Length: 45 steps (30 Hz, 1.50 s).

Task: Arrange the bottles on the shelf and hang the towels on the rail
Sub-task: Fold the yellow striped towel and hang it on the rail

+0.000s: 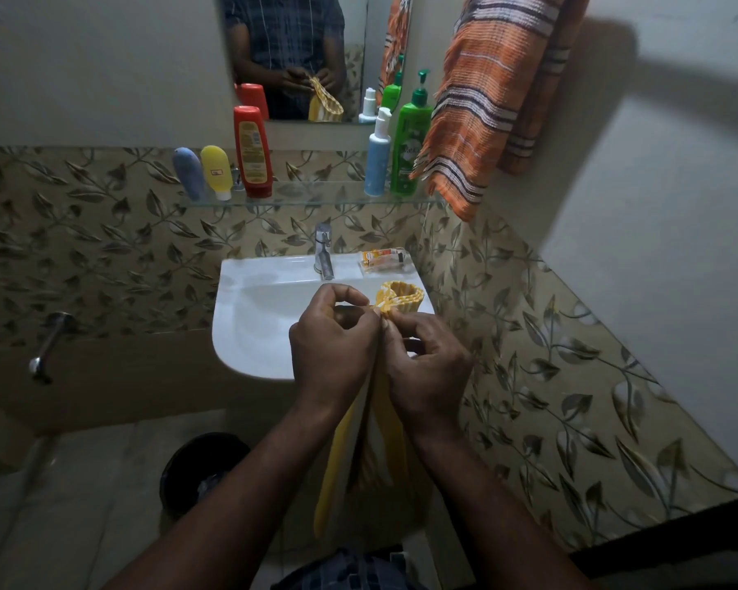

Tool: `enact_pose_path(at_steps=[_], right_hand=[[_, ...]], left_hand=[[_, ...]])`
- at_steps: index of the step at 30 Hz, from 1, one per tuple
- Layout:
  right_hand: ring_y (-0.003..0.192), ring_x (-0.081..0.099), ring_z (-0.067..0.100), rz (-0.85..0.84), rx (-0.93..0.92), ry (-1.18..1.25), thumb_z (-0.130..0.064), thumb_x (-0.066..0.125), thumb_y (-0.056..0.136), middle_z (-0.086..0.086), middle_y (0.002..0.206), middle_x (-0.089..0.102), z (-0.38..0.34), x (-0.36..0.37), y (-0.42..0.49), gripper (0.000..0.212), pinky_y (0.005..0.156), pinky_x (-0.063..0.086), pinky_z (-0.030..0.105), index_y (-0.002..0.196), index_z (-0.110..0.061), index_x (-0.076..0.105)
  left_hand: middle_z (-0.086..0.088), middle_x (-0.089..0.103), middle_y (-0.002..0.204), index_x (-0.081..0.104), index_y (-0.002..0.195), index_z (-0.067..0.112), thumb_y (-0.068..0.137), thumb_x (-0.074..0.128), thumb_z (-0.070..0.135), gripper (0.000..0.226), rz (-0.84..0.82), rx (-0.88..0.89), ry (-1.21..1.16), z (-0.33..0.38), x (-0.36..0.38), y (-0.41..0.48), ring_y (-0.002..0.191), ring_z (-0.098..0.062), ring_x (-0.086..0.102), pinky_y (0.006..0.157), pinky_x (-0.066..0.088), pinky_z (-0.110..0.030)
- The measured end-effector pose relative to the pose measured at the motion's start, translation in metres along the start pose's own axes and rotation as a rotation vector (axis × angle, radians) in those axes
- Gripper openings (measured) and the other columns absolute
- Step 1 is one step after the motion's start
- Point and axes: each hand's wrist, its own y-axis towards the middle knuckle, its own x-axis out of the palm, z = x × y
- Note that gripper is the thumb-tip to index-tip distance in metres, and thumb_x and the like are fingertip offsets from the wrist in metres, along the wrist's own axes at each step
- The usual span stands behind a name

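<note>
Both hands meet over the front of the white sink (252, 325), with the yellow striped towel (401, 296) between them. The left hand (333, 334) has its fingers (346, 291) curled, thumb and forefinger pinching a bunched edge of the cloth. The right hand (427, 359) pinches the same edge right beside them, its own fingers curled round the fabric. Just beyond the fingers the towel rises in a rounded, gathered fold. Below them the rest hangs straight down between the wrists.

Directly beyond the fingers stands the tap (324, 249), and a small orange packet (382, 259) lies on the sink rim to its right. Higher up is a glass shelf (307, 200). Up and to the left of the fingers it carries a grey-blue tube (188, 172), a yellow tube (216, 170) and a red bottle (252, 151). Up and to the right stand a pale blue pump bottle (378, 159) and a green pump bottle (410, 146). Further right hangs an orange striped towel (486, 100) — its fringed corner is just beside the green bottle.
</note>
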Motion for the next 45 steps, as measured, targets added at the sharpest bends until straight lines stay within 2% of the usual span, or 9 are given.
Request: enact_pose_path(at_steps=[4,9,15,21,27,30,34,42,45], right_hand=[[0.095,0.074,0.010,-0.030,-0.012,0.016,-0.011,0.072,0.091,0.000,0.101,0.078,0.002,-0.003,-0.001,0.017,0.074,0.063,0.037,0.104,-0.009,0.082],[0.104,0.066,0.001,-0.109,0.073,0.129,-0.001,0.059,0.087,0.002,0.106,0.072,0.001,-0.005,-0.004,0.032,0.089,0.053,0.017,0.110,-0.006,0.081],[0.115,0.068,0.014,-0.234,0.207,0.277,-0.007,0.059,0.087,0.000,0.116,0.072,0.007,-0.014,0.002,0.039,0.097,0.060,0.044,0.120,-0.008,0.079],[0.109,0.054,0.014,-0.191,-0.073,-0.241,-0.043,0.071,0.085,0.000,0.116,0.058,0.024,-0.045,0.038,0.031,0.086,0.053,0.030,0.108,-0.024,0.078],[0.137,0.037,0.022,-0.744,0.020,-0.561,-0.063,0.081,0.077,-0.004,0.146,0.048,0.047,-0.069,0.066,0.064,0.111,0.039,0.043,0.133,-0.033,0.070],[0.121,0.053,0.019,-0.819,0.048,-0.595,-0.072,0.074,0.076,-0.008,0.123,0.062,0.043,-0.071,0.072,0.063,0.096,0.048,0.037,0.122,-0.028,0.076],[0.083,0.055,0.009,-0.802,-0.060,-0.593,-0.060,0.076,0.084,-0.017,0.083,0.059,0.025,-0.077,0.077,0.040,0.070,0.048,0.032,0.082,-0.020,0.078],[0.070,0.058,0.002,-0.643,-0.178,-0.407,-0.045,0.075,0.084,-0.020,0.083,0.067,0.008,-0.074,0.069,0.028,0.062,0.040,0.015,0.086,-0.019,0.083],[0.062,0.060,0.011,-0.599,-0.149,-0.395,-0.041,0.072,0.083,-0.004,0.073,0.071,0.001,-0.070,0.068,0.031,0.058,0.048,0.032,0.076,-0.011,0.078]], left_hand=[[0.006,0.080,0.083,0.065,0.097,0.028,0.090,0.081,0.023,0.018,-0.021,0.034,-0.018,-0.002,0.000,-0.001,0.076,-0.005,0.077,0.066,0.059,-0.022],[0.004,0.081,0.088,0.062,0.096,0.030,0.077,0.093,0.029,0.037,-0.083,0.016,-0.099,-0.002,-0.003,0.005,0.087,-0.006,0.078,0.076,0.063,-0.029],[0.006,0.080,0.088,0.058,0.099,0.029,0.087,0.085,0.020,0.031,-0.125,0.112,-0.017,0.000,-0.006,0.012,0.083,-0.003,0.077,0.071,0.061,-0.022],[0.013,0.070,0.096,0.052,0.106,0.024,0.096,0.073,0.010,0.027,-0.141,0.233,0.029,0.003,-0.012,0.017,0.092,0.001,0.071,0.076,0.052,-0.007],[0.014,0.066,0.096,0.051,0.111,0.019,0.099,0.067,0.006,0.024,-0.256,0.245,-0.036,-0.001,-0.017,0.029,0.090,0.001,0.068,0.080,0.057,-0.018],[0.013,0.063,0.098,0.049,0.113,0.021,0.101,0.064,0.005,0.025,-0.258,0.246,-0.015,-0.004,-0.022,0.036,0.091,0.001,0.066,0.081,0.056,-0.020],[0.005,0.069,0.099,0.047,0.109,0.023,0.101,0.064,0.007,0.024,-0.213,0.180,0.019,-0.018,-0.035,0.056,0.100,-0.012,0.071,0.094,0.059,-0.045],[0.000,0.074,0.099,0.049,0.096,0.036,0.097,0.068,0.011,0.032,-0.245,0.064,-0.146,-0.034,-0.049,0.066,0.103,-0.021,0.072,0.102,0.057,-0.057],[-0.006,0.069,0.099,0.049,0.098,0.027,0.100,0.064,0.000,0.032,-0.293,0.059,-0.211,-0.033,-0.050,0.070,0.100,-0.019,0.069,0.103,0.058,-0.050]])
